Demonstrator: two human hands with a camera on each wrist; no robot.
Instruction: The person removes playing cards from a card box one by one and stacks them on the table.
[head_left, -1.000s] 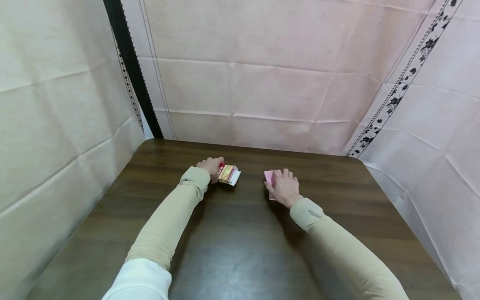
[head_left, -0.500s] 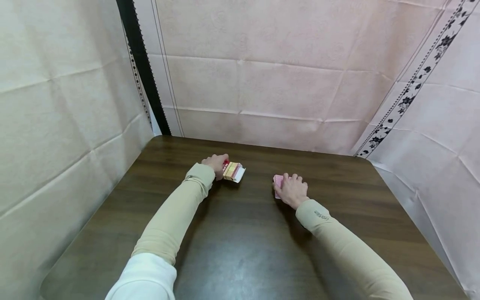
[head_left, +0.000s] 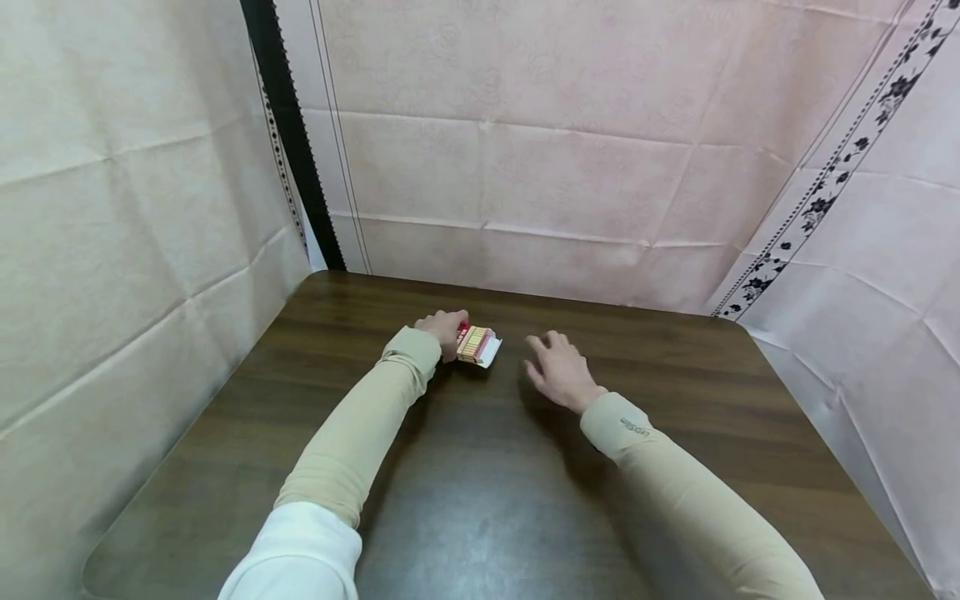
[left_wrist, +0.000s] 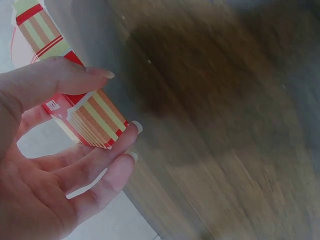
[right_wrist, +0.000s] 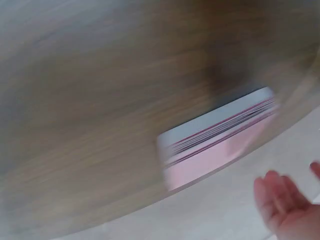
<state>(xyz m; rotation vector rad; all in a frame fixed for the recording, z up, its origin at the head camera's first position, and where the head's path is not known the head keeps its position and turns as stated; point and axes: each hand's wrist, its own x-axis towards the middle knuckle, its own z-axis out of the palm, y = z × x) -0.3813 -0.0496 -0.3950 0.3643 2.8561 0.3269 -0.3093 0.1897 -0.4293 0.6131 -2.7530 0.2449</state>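
Fingers and thumb of the left hand pinch a red-and-cream striped card box, its open end and white flap turned toward the right. The left wrist view confirms it: thumb across the upper face, fingertips curled under the lower edge, with the box lifted at a tilt just above the table.

The right hand hovers low over the wood just right of the box, fingers spread and relaxed, holding nothing. In the head view no cards are visible beneath it. The right wrist view, heavily blurred, shows a squared stack of pink-backed playing cards on the table, apart from the fingertips at the frame's lower corner.

Judgement: the work in hand appears to be bringing the deck and box together. To do this well, the left hand's grip should sit back from the box mouth so the opening is not pinched flat, and the flap should be kept clear. The deck should be squared and taken by its long edges before it is offered up. A splayed stack is likely to catch on the box rim.

Surroundings: dark wood-grain table, pale creased fabric screens on three sides, and beige sleeves on both forearms.
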